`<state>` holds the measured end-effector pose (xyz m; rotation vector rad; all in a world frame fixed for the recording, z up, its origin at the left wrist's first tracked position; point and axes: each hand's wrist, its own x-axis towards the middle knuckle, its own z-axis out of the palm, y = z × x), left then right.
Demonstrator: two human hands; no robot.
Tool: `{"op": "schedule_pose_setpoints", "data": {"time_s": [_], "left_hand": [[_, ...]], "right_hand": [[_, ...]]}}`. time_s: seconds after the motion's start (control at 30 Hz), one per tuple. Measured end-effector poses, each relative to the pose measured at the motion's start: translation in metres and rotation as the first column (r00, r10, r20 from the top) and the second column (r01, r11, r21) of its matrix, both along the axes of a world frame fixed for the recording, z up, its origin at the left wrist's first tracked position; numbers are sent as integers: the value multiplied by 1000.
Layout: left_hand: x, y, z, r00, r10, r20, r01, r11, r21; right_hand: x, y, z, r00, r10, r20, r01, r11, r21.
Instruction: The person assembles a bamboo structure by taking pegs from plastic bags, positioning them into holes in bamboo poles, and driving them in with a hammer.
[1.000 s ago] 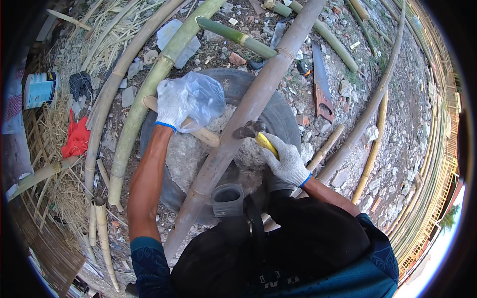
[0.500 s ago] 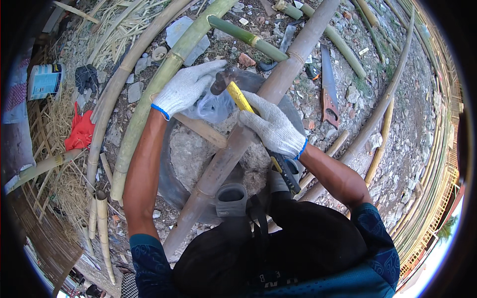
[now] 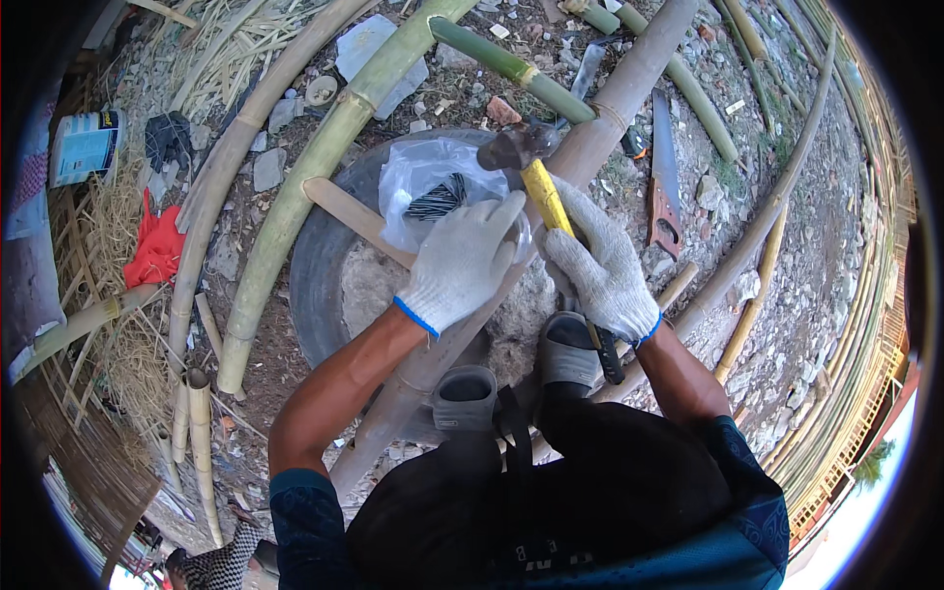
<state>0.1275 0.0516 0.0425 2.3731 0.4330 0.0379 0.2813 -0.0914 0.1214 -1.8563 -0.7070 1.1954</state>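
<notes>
My right hand [image 3: 608, 265], in a white knit glove with a blue cuff, is closed round the yellow handle [image 3: 544, 192] of a hammer. Its dark head [image 3: 513, 147] points away from me, above a thick brown bamboo pole [image 3: 418, 369]. My left hand [image 3: 460, 258], gloved alike, reaches over the pole with fingers stretched and apart; I see nothing held in it. Just beyond it, a clear plastic bag [image 3: 401, 182] lies spread, dark nails [image 3: 439, 199] inside. Beside the bag, a flat bamboo slat [image 3: 356, 218] runs from under my left hand to a green bamboo pole [image 3: 295, 211].
A black round rim [image 3: 313, 295] surrounds a rough concrete block [image 3: 369, 290] at my feet. A handsaw [image 3: 666, 187] and tape measure [image 3: 634, 146] lie to the right. Bamboo poles cross the rubble. On the left are a blue-white bucket [image 3: 87, 147] and red cloth [image 3: 157, 246].
My left hand has come nearer and to the right, away from the plastic bag, whose nails now show. The hammer and right hand have shifted right.
</notes>
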Motion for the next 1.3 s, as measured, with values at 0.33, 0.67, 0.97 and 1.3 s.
{"op": "schedule_pose_setpoints", "data": {"time_s": [0.33,0.67,0.97,1.3], "left_hand": [[-29,44,-5,990,98,-104,-115,977,-177],[-2,60,-73,949,207,-239,-102,916,387],[-10,61,-74,981,135,-138,-74,924,375],[-32,66,-43,951,300,74,-306,945,112]], "right_hand": [[13,36,-78,813,249,527,-317,948,42],[6,19,-68,817,195,542,-193,979,-62],[3,-21,-60,871,11,491,-53,996,71],[-5,-31,-54,889,-16,458,-31,995,94]]}}
